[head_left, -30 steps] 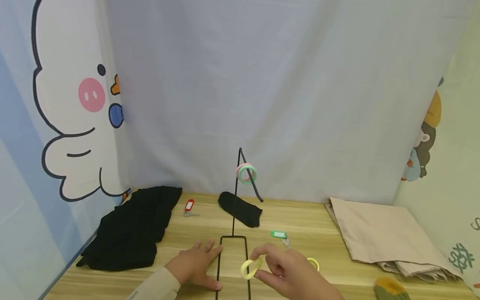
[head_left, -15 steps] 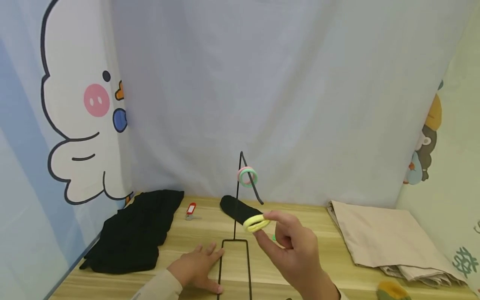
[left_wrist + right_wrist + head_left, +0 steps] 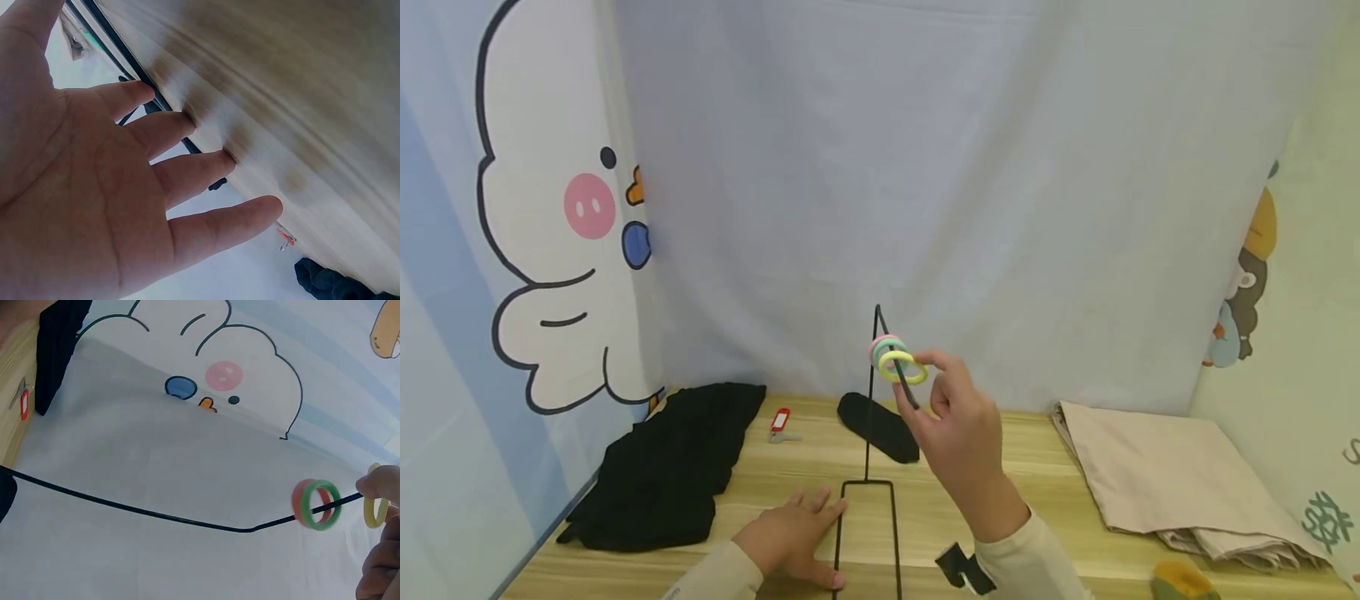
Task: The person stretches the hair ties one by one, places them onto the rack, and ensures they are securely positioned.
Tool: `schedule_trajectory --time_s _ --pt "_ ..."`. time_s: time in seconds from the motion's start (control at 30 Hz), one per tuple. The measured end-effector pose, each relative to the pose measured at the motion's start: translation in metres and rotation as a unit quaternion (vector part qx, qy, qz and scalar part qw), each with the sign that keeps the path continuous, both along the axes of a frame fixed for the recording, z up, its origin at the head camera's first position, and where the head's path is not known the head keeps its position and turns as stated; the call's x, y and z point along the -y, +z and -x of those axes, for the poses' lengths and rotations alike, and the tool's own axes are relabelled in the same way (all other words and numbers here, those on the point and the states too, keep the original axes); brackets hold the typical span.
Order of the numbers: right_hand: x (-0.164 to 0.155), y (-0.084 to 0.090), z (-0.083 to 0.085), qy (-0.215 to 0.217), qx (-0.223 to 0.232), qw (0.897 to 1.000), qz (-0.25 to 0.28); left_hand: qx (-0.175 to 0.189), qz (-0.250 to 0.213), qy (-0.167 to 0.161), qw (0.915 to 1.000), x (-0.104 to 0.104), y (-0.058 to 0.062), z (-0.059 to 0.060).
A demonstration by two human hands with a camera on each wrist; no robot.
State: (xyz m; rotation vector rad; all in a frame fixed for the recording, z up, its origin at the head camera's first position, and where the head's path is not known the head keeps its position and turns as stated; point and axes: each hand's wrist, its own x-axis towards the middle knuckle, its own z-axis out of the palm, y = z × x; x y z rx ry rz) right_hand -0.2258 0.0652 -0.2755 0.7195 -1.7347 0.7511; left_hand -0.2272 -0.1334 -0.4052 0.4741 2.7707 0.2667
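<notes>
My right hand (image 3: 962,425) pinches a yellow ring (image 3: 891,357) between thumb and forefinger, at the free end of the black wire stand's (image 3: 870,417) sloping arm. In the right wrist view the yellow ring (image 3: 370,515) overlaps the arm's tip beside the thumb. Farther up that arm hang a pink ring (image 3: 298,500) and a green ring (image 3: 337,515), side by side. My left hand (image 3: 793,533) lies spread on the wooden table, its fingertips and thumb at the left rod of the stand's base. The left wrist view shows its palm (image 3: 87,187) with fingers apart.
Black cloth (image 3: 662,467) lies at the left, near a key with a red tag (image 3: 780,419). Behind the stand is a black sock-like piece (image 3: 880,429). At the right are folded beige cloth (image 3: 1180,467) and a green-and-yellow item (image 3: 1183,581). Curtains enclose the table.
My right hand has risen from low over the table to the stand's arm, carrying the yellow ring. It now covers the green-tagged key's spot. The left hand has stayed in place.
</notes>
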Motion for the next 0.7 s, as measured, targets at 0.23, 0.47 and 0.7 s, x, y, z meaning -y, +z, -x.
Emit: schedule_trajectory --time_s 0.23,0.47,0.7 --pt "0.001 -0.014 0.015 -0.064 0.072 0.995 -0.018 0.007 -0.017 -0.006 0.9998 -0.002 -0.006 0.001" --pt "-0.017 -0.037 0.012 -0.028 0.142 0.989 -0.022 0.008 -0.007 -0.008 0.9999 -0.003 -0.011 0.003" --pt "-0.038 -0.059 0.007 -0.024 0.203 0.979 -0.010 0.000 -0.002 -0.004 1.0000 0.002 -0.005 0.004"
